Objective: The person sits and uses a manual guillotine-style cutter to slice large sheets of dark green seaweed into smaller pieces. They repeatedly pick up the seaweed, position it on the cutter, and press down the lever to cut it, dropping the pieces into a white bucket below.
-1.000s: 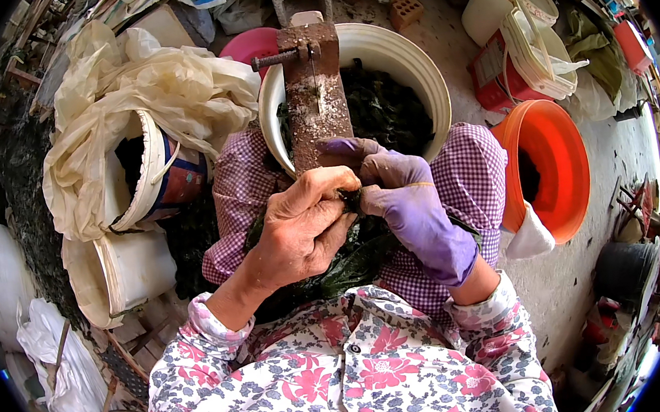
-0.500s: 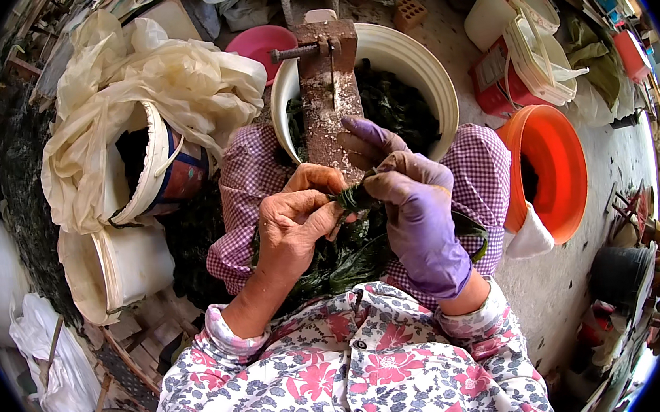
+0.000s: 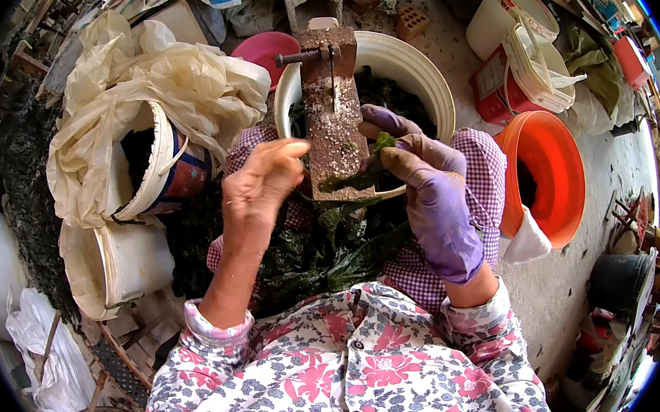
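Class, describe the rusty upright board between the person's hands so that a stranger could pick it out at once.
Start at the white tub of dark leaves in front of the person's knees. The board stands across its near rim, between the bare left hand and gloved right hand. Alone here, it is brown, crusted pale, with a bolt through its top.

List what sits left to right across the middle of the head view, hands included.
White tub → bare left hand → crusted wooden board → purple-gloved right hand pinching a dark green leaf → orange bucket.
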A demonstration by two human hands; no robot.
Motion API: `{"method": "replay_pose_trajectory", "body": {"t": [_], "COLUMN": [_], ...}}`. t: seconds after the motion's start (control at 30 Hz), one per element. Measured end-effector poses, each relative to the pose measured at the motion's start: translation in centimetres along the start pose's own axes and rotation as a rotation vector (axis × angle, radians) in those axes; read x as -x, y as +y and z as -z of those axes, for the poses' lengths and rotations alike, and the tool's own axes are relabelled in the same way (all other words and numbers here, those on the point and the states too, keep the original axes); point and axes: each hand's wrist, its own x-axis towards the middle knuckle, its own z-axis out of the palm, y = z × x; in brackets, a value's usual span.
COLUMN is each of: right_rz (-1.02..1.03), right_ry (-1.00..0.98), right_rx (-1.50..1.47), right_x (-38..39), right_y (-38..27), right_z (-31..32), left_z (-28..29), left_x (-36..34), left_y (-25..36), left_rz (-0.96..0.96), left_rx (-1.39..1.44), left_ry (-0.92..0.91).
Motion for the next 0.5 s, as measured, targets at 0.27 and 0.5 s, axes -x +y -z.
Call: {"method": "replay_pose_trajectory", "body": {"t": [0.27,0.5], "right_rz": [0.196,-0.076], "right_ry": [-0.026,-0.250], "right_rx": [0.114,0.410], "right_x": [1.3,1.4], "right_y": [-1.1,-1.5], "right_z": [1.1,2.4], "left_z": [-1.5,-2.3], "left_x": [0.1,0.2], "left_y": [1.3,1.9], "left_rz": [0.157,-0.473], "left_rx": [-0.253,-0.787], "left_ry": [-0.430,-0.317]}}
